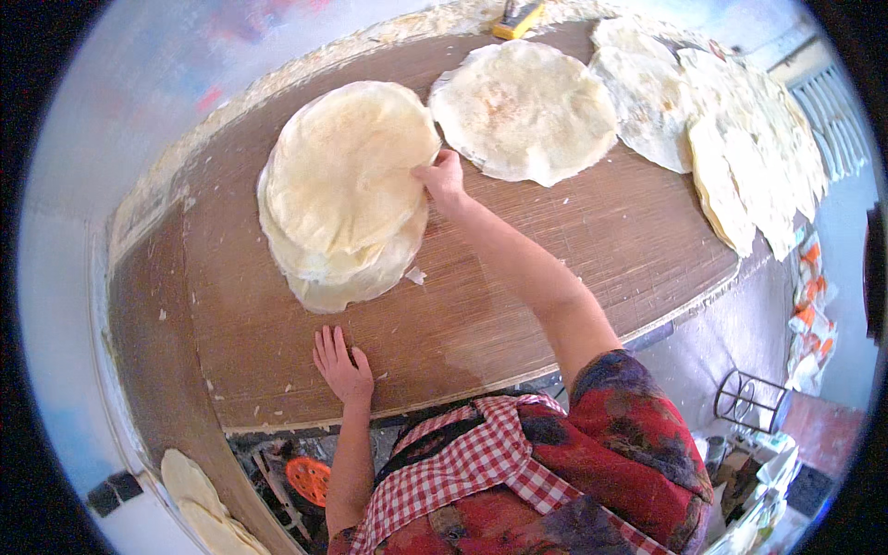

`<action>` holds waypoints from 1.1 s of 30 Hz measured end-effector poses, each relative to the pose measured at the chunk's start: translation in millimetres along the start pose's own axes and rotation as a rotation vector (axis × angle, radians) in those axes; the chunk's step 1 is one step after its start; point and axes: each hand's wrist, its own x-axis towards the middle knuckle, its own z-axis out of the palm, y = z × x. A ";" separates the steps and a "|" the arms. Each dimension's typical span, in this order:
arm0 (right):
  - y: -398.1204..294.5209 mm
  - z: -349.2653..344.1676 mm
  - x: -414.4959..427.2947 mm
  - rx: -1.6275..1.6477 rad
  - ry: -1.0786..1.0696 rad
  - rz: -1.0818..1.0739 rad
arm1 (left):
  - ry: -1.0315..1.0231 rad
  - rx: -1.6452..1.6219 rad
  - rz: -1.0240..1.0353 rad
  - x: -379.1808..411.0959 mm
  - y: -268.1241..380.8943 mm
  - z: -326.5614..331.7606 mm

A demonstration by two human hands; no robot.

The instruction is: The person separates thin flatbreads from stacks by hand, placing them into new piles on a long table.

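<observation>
A stack of large, thin round flatbreads [354, 166] lies on the brown wood-grained table [485, 298], its sheets slightly offset toward me. My right hand [442, 175] pinches the right edge of the top flatbread between thumb and fingers. Just beyond that hand, to the right, lies another pale flatbread [527, 111] with a ragged rim and faint brown patches. My left hand [343, 368] rests palm down on the tabletop below the stack, fingers spread, touching no bread. A small torn scrap [415, 275] lies beside the stack.
More flatbreads [746, 139] overlap in a heap at the table's right end. A yellow-and-black tool [519, 19] sits at the back edge among crumbs. Flat rounds [205, 506] lie at lower left. An orange perforated object [309, 480] is below the table; a metal-framed stand [751, 402] is at right.
</observation>
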 end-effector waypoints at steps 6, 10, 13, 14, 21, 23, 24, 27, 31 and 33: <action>-23.5 1.6 15.3 0.019 -0.494 0.251 | -0.006 0.019 0.019 1.7 13.5 3.8; -106.4 19.7 -8.0 -0.086 -0.493 -0.032 | -0.008 0.029 0.010 -4.1 11.5 4.3; -174.9 -17.7 15.6 0.129 -0.339 -0.040 | -0.011 0.024 0.021 -4.0 17.0 2.7; -210.6 -48.0 3.8 0.026 -0.251 -0.037 | -0.014 0.036 0.003 -7.7 14.2 1.3; -147.5 -264.7 61.2 0.155 -0.106 0.005 | 0.036 0.056 0.050 -7.0 9.2 7.1; -81.2 -320.5 76.1 -0.066 0.030 0.113 | 0.038 0.046 0.056 -7.2 9.5 7.8; -58.0 -335.5 88.1 -0.183 0.094 0.206 | 0.046 0.044 0.057 -5.3 9.6 7.9; -52.3 -324.5 77.3 0.110 0.115 0.173 | 0.034 0.078 0.040 -10.3 3.0 6.4; -56.7 -292.5 72.9 0.136 0.115 0.149 | 0.043 0.042 0.014 -18.8 5.2 2.1; -52.4 -310.6 94.9 0.234 0.041 0.319 | 0.041 0.012 0.024 -11.0 10.7 1.3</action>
